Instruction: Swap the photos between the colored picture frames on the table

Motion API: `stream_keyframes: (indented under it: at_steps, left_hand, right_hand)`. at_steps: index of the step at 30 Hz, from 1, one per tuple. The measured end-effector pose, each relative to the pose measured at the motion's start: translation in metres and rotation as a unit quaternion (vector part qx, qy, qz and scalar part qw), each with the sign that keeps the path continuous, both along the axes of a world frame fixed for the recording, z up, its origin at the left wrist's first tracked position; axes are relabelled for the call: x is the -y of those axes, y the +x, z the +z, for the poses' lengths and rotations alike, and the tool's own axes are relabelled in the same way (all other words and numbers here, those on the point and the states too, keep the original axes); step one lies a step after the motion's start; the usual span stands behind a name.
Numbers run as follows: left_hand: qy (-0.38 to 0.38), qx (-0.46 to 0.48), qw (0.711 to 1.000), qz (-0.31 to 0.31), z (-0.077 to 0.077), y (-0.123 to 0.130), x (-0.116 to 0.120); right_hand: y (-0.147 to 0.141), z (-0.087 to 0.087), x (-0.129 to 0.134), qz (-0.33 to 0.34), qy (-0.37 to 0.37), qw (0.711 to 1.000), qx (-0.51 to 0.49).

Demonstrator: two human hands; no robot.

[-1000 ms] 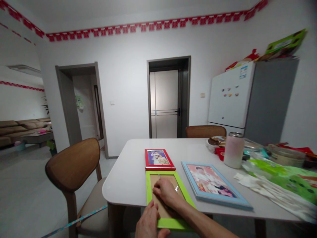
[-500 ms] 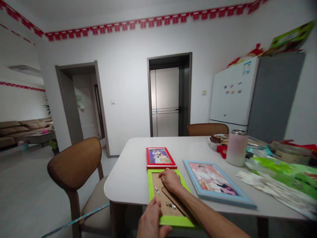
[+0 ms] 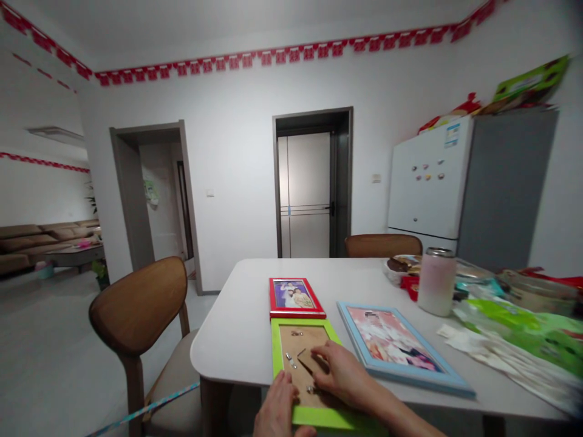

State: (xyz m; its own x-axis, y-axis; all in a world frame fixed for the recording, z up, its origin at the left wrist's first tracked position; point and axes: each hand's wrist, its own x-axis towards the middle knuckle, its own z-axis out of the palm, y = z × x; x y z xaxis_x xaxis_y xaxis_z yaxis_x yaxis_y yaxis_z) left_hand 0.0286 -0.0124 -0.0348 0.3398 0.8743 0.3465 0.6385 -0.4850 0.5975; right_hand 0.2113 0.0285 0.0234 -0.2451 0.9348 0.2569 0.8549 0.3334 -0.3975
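A lime-green picture frame (image 3: 277, 349) lies back side up at the table's near edge, showing its brown backing board (image 3: 286, 334) with several small metal fittings. My left hand (image 3: 277, 405) holds the frame's near left corner, fingers over the side and thumb low at the front. The fingers of my right hand (image 3: 341, 371) are closed at the brown stand flap (image 3: 306, 359) on the backing; part of the flap is hidden under the hand. Beyond it stands a red picture frame (image 3: 298, 314) with a photo, face up. To the right lies a light blue picture frame (image 3: 419, 371), also face up.
On the white table (image 3: 237, 328) a pink-and-white tumbler (image 3: 436, 282) stands at the right. White gloves (image 3: 505, 358), a green plastic package (image 3: 542, 331) and food containers lie around it. One wooden chair (image 3: 141, 303) is at the left, another chair (image 3: 382, 245) at the far side.
My right hand has moved from the far part of the backing toward me and right, onto the stand flap. A metal fitting at the far end now shows. My left hand stays at the corner.
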Motion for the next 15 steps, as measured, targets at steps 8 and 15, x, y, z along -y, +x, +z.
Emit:
stream_keyframes:
  at_steps: [8,15]
  left_hand:
    - [-0.075,0.262,0.961,0.041,0.029,0.006,-0.006]
    - [-0.172,0.509,0.84,0.084,0.053,-0.037,-0.025]
  right_hand:
    - [-0.017,0.042,0.0,0.006,0.051,0.998,-0.023]
    - [-0.027,0.041,0.004,0.024,0.044,0.996,-0.079]
